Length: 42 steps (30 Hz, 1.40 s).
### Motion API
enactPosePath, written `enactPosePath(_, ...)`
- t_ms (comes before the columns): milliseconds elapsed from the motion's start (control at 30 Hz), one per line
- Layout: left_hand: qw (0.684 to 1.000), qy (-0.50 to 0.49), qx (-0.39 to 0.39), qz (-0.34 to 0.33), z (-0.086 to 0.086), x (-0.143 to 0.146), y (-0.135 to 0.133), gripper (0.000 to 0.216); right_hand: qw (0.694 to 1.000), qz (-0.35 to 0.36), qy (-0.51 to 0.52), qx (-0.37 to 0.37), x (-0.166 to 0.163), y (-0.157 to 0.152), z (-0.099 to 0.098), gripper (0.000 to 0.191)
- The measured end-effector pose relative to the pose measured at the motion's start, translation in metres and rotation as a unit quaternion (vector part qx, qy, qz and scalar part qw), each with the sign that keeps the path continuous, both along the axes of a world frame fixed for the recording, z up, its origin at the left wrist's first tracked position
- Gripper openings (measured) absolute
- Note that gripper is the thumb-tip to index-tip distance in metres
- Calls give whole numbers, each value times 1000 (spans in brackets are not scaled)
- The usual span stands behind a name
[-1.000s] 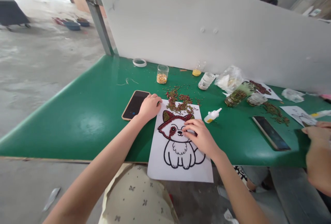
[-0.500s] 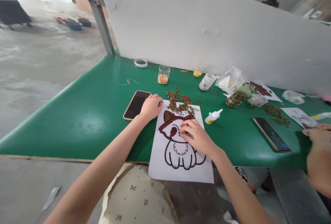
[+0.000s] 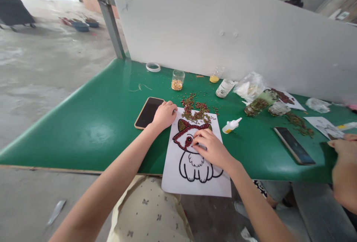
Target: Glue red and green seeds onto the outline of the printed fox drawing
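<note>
Looking at the white paper animal drawing (image 3: 196, 160) on the green worktop (image 3: 83, 134), I couldn't tell whether the left hand's (image 3: 165, 115) or right hand's (image 3: 212, 147) bent fingers gripped anything. Red seeds (image 3: 187, 143) filled one eye patch; the body had none.

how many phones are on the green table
2: a tan-edged phone beside the left hand and a second phone right of the white bottle; more could be hidden.

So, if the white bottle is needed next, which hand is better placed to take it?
Probably the right hand: it is over the drawing, nearer to the bottle, though whether it holds anything is unclear. The left hand is by the phone, on the drawing's far side from the bottle.
</note>
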<state>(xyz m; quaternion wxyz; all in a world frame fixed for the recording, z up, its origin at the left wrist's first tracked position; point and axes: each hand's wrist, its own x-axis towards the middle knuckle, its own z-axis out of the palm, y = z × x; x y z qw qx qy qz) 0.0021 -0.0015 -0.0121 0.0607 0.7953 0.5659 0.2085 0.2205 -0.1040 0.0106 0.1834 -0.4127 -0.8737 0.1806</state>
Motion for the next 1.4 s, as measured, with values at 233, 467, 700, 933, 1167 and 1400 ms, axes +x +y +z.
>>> enactPosePath(233,1000,-2,-3,2,1,0,0,27,1000,9,-6,5,-3,0,-1,13)
enactPosePath(467,1000,-1,-7,0,3,1,-2,26,999,14,-22,22,-8,1,-3,13)
enactPosePath(700,1000,2,-11,2,3,1,-2,26,999,8,-25,34,-12,-1,-2,13)
enactPosePath(933,1000,-1,-15,2,3,1,-2,28,999,5,-31,40,-12,0,-3,13)
enactPosePath(1167,1000,0,-13,3,2,1,-1,30,998,2,-37,45,-11,1,-4,12)
enactPosePath(1400,1000,1,-22,1,5,2,-2,30,996,-30,22,85,-3,-2,6,11)
